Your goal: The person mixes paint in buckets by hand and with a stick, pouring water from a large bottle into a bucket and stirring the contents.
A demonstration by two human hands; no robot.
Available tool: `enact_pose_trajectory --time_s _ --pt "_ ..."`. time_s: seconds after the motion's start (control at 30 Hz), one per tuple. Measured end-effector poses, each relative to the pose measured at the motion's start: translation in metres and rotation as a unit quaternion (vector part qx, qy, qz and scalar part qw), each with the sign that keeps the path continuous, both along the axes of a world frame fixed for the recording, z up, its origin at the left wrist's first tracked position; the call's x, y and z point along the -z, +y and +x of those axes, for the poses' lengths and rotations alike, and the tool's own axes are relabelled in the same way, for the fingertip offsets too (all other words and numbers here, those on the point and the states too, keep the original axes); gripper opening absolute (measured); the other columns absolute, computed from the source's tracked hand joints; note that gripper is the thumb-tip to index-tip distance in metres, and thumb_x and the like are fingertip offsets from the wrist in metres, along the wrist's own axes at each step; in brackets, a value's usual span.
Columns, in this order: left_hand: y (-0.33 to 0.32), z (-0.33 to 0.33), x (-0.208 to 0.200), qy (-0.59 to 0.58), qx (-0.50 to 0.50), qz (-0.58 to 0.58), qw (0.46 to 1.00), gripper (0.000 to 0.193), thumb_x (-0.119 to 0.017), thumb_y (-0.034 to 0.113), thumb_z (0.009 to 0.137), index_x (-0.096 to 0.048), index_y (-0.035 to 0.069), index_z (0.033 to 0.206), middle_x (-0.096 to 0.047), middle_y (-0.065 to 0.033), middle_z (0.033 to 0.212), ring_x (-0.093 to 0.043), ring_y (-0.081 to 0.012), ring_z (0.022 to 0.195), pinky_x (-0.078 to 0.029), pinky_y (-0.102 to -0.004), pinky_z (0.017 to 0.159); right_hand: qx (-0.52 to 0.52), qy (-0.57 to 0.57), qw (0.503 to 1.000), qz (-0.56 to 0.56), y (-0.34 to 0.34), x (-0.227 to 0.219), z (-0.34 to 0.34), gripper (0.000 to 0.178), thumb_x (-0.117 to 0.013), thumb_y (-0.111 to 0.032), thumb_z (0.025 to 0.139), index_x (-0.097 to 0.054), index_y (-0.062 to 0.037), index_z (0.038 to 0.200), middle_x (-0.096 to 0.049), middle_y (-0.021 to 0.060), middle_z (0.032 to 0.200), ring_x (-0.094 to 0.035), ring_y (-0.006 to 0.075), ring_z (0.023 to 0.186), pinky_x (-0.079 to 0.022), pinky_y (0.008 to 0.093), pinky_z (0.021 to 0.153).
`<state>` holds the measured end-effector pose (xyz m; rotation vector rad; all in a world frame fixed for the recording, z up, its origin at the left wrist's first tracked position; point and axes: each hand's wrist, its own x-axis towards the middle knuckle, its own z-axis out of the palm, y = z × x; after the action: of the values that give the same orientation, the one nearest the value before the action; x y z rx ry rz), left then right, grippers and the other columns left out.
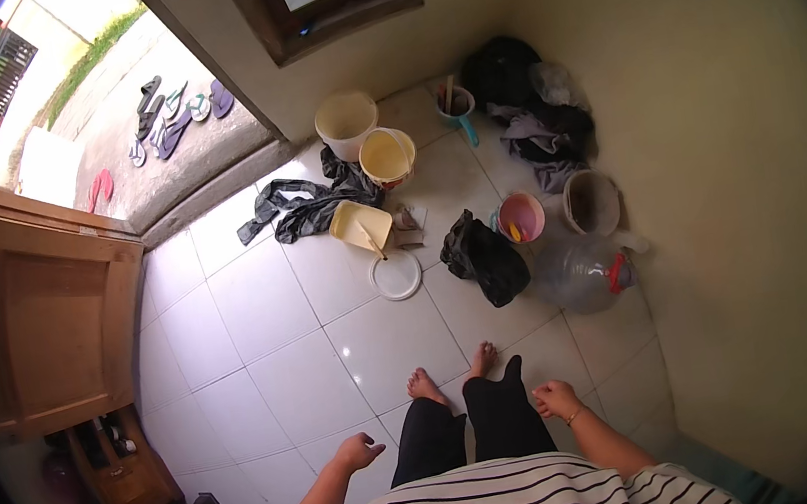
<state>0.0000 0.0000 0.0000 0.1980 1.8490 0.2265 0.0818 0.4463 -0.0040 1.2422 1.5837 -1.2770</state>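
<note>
My left hand [358, 452] hangs beside my left thigh, thumb apart from the loosely bent fingers, holding nothing. My right hand [556, 400] is curled by my right knee, with nothing visible in it. Neither touches the items on the floor ahead. A large clear water jug [568, 277] lies ahead of my right hand, beside a black plastic bag [485, 260] and a pink tub [522, 213]. Farther left are a round white lid [394, 276] and a pale yellow rectangular container [347, 221] with a stick-like handle [372, 243] leaning in it.
A white bucket [345, 123] and yellow bucket [386, 156] stand near the doorway, beside black plastic [303, 209]. A greyish bucket [591, 202], dark cloths [550, 133] and a teal-handled dipper [465, 123] line the right. A wooden door [42, 306] stands left; sandals [172, 134] lie outside.
</note>
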Motion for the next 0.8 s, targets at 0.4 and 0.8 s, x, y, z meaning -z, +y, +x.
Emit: enact_pose_trajectory --time_s 0.4,0.8 --pt "-0.003 -0.076 0.003 0.011 -0.512 -0.014 0.859 0.034 -0.064 0.025 0.08 -0.058 -0.003 0.099 -0.064 -0.0133 0.086 -0.063 -0.021 0.07 -0.052 -0.0307 0.06 -0.011 -0.093 0.995 0.045 0.065 0.05 -0.079 0.022 -0.061 -0.02 0.081 -0.054 0.0004 0.088 -0.054 0.0076 0.062 -0.054 0.0161 0.049 -0.047 0.0299 0.042" --pt "-0.044 -0.192 0.044 0.13 -0.326 -0.034 0.936 0.044 -0.069 0.029 0.073 -0.06 -0.005 0.1 -0.062 -0.023 0.101 -0.059 -0.0342 0.099 -0.046 -0.0379 0.086 0.008 -0.02 0.998 0.065 -0.015 0.062 -0.174 0.025 -0.061 -0.022 0.08 -0.057 -0.0003 0.09 -0.056 0.0073 0.066 -0.055 0.0161 0.049 -0.049 0.0298 0.044"
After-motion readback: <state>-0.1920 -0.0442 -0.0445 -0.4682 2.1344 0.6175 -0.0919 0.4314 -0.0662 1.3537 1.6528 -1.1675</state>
